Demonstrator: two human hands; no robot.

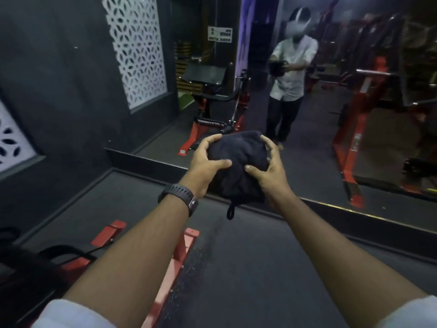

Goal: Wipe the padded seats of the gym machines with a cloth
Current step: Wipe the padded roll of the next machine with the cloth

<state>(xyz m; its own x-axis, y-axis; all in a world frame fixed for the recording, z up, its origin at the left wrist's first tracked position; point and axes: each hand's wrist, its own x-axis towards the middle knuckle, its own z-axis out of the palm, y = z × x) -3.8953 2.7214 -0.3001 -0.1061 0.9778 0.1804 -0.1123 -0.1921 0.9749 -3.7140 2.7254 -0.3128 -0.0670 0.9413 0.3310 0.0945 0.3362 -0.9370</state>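
The cloth [236,159] is bunched into a ball and held in the air over the floor, just before the lower edge of the mirror [331,147]. The fingers of the left hand [208,162] curl round its left side and those of the right hand [269,168] round its right, both gripping it. It touches no pad and the seat [204,73] is well apart, so I judge that wiping is not under way and that this seat is yet to be done. The sign [220,34] above the seat bears writing too small to read, and no brand shows.
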